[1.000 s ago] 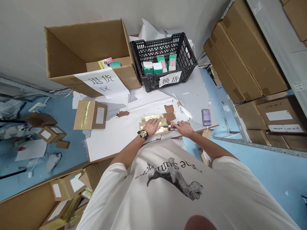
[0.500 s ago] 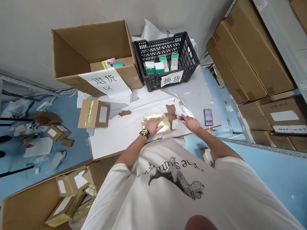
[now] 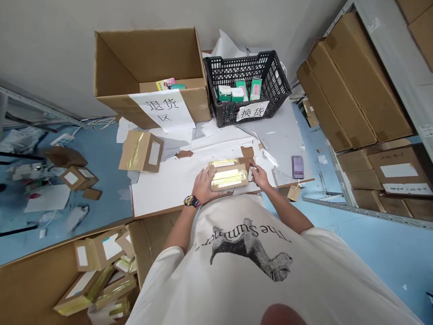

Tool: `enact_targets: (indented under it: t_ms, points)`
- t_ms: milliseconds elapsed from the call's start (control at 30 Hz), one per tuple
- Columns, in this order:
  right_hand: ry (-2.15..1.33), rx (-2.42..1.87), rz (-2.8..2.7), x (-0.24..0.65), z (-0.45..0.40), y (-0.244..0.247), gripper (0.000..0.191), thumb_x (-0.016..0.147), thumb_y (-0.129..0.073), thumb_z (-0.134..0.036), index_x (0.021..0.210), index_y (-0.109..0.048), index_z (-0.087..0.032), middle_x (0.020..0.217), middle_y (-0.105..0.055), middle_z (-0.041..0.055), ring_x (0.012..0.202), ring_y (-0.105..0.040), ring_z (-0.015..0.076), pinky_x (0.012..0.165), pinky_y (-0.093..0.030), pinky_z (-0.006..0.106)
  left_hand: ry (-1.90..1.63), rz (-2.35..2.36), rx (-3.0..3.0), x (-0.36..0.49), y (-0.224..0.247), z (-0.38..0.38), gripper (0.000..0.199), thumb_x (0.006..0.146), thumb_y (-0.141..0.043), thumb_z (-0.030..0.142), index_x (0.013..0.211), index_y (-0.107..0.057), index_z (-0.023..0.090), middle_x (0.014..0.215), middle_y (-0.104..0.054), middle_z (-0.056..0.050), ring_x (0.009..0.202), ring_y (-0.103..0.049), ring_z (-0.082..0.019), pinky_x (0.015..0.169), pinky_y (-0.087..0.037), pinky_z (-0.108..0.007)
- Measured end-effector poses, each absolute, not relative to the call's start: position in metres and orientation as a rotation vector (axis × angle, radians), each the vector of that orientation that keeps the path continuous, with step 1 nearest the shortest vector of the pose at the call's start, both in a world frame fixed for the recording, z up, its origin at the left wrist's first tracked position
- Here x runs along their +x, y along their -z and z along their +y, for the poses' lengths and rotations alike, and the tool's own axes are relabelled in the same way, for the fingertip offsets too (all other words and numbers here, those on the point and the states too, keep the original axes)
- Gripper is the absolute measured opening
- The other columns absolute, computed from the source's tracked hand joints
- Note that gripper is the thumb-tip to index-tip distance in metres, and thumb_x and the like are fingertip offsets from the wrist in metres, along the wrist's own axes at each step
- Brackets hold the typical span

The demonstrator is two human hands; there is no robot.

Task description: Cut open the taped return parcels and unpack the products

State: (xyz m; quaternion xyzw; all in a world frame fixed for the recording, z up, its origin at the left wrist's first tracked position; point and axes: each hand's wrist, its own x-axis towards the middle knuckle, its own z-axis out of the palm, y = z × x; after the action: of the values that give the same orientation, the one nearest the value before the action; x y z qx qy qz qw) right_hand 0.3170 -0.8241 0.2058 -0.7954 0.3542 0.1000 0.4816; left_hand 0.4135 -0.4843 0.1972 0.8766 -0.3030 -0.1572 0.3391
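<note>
A small cardboard box [image 3: 229,175] sealed with shiny yellowish tape lies on the paper-covered table in front of me. My left hand [image 3: 203,186], with a watch on its wrist, rests at the box's left edge with its fingers spread. Closed around a small utility knife [image 3: 251,164] with a red and black body, my right hand [image 3: 260,176] is just off the box's right end. Most of the knife is hidden by the fingers, and I cannot tell whether its blade touches the box.
A large open carton [image 3: 189,101] and a black plastic crate [image 3: 225,118] with green-and-white boxes stand along the back. A taped carton [image 3: 144,151] sits left. A phone [image 3: 298,167] lies near the right edge. Below left, a big carton [image 3: 27,289] holds several parcels.
My left hand has slid left off the top of the small box to its left edge, uncovering the tape. My right hand, still holding the knife, has come closer to the box.
</note>
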Motion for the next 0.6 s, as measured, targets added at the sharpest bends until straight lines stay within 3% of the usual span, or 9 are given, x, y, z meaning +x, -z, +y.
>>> enact_targets:
  t_ms: [100, 167, 300, 433, 600]
  points:
    - [-0.329, -2.125, 0.971, 0.338, -0.829, -0.191, 0.065, 0.115, -0.040, -0.054, 0.163, -0.060, -0.016, 0.100, -0.077, 0.0062, 0.070, -0.072, 0.0172, 0.066, -0.060, 0.026, 0.435, -0.877, 2.294, 0.415, -0.189, -0.501, 0.122, 0.066, -0.105, 0.047, 0.174, -0.050, 0.036, 0.185, -0.034, -0.019, 0.170, -0.031, -0.057, 0.136, -0.028, -0.081]
    - [-0.403, -2.281, 0.988, 0.347, -0.835, -0.184, 0.061, 0.113, -0.040, -0.044, 0.163, -0.059, -0.015, 0.109, -0.081, 0.0097, 0.082, -0.076, 0.0199, 0.078, -0.063, 0.029, 0.430, -0.876, 2.247, 0.428, -0.183, -0.509, 0.118, 0.068, -0.102, 0.042, 0.174, -0.051, 0.032, 0.179, -0.038, -0.020, 0.166, -0.040, -0.053, 0.136, -0.035, -0.074]
    - [-0.450, -2.412, 0.998, 0.349, -0.839, -0.174, 0.057, 0.106, -0.054, -0.036, 0.158, -0.065, -0.014, 0.126, -0.080, 0.0165, 0.109, -0.077, 0.0263, 0.096, -0.060, 0.033, 0.459, -0.782, 2.116, 0.469, -0.172, -0.507, 0.120, 0.066, -0.101, 0.049, 0.173, -0.053, 0.026, 0.171, -0.042, -0.017, 0.160, -0.050, -0.044, 0.138, -0.043, -0.058]
    - [-0.373, -2.507, 0.991, 0.343, -0.821, -0.166, 0.059, 0.103, -0.053, -0.030, 0.158, -0.065, -0.011, 0.145, -0.072, 0.0241, 0.133, -0.068, 0.0317, 0.114, -0.053, 0.040, 0.559, -0.419, 2.033, 0.519, -0.162, -0.495, 0.111, 0.065, -0.101, 0.054, 0.165, -0.063, 0.024, 0.161, -0.055, -0.014, 0.154, -0.057, -0.039, 0.139, -0.041, -0.056]
    - [-0.183, -2.258, 0.931, 0.347, -0.788, -0.155, 0.058, 0.103, -0.055, -0.033, 0.157, -0.068, -0.017, 0.153, -0.072, 0.0175, 0.149, -0.060, 0.0332, 0.130, -0.044, 0.048, 0.824, 0.039, 1.642, 0.555, -0.157, -0.488, 0.088, 0.072, -0.098, 0.050, 0.151, -0.071, 0.021, 0.141, -0.076, -0.014, 0.132, -0.073, -0.035, 0.118, -0.061, -0.054]
